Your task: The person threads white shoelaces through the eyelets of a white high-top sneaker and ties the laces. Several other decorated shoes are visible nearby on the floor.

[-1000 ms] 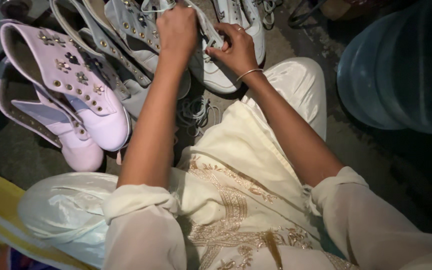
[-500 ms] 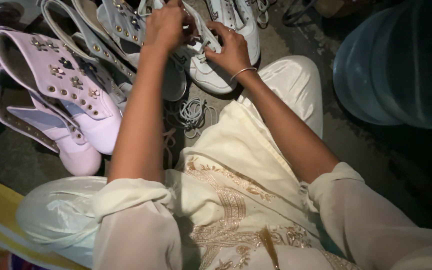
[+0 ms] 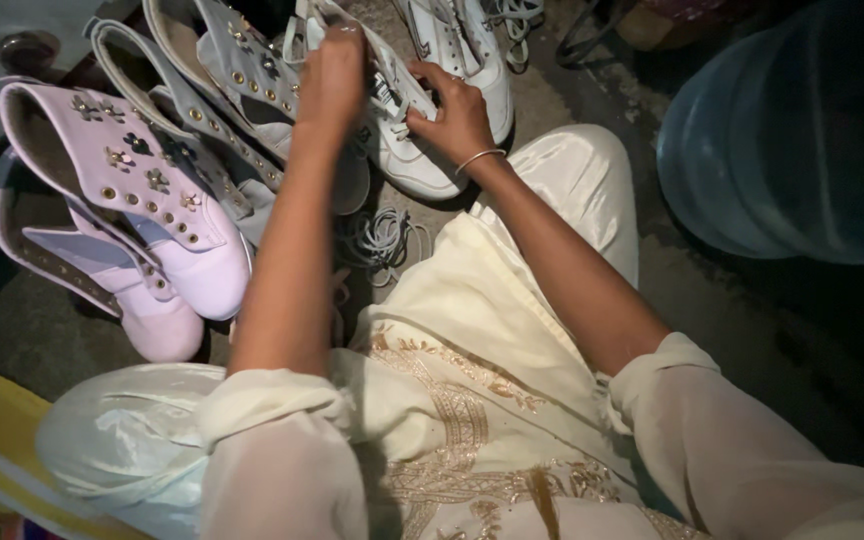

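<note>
Since half a second ago both hands have stayed on the white sneaker (image 3: 402,140), barely shifted; the left hand (image 3: 332,80) pinches its upper, the right hand (image 3: 457,115) has fingers curled at its laces. Pink boots (image 3: 152,230) crowd the left, a blue water jug (image 3: 792,130) the right; bare floor (image 3: 732,320) lies between

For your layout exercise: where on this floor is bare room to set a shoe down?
Bare concrete floor lies between the cream-clothed knee and the big blue water jug. It is crowded left of the knee: pink studded boots, white lace-up sneaker, loose white laces.
</note>
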